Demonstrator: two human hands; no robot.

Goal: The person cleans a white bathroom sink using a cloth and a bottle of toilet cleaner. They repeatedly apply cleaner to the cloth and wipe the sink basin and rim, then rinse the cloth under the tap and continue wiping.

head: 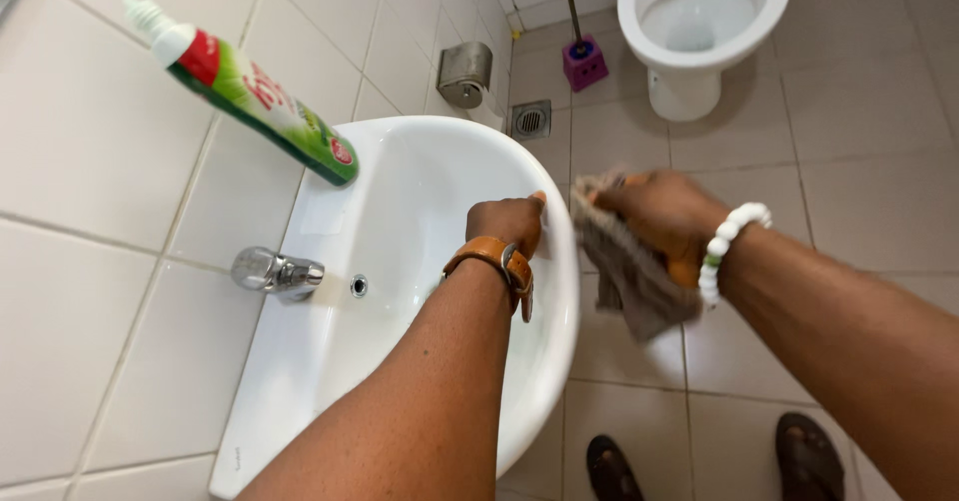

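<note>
Two dark sandals stand on the tiled floor at the near edge, below a person bent over a white sink fixed to the left wall. The left hand, a tan leather strap on its wrist, rests with fingers curled over the sink's right rim. The right hand, wearing a white bead bracelet, grasps a grey cloth bunched against that rim's outer edge; the cloth looks soft, limp and light, best gathered in a full fist as here. A chrome tap sits at the sink's left side, and a green cleaner bottle stands on its far corner. Farther off are a metal paper holder, a floor drain, a purple brush stand and a white toilet.
</note>
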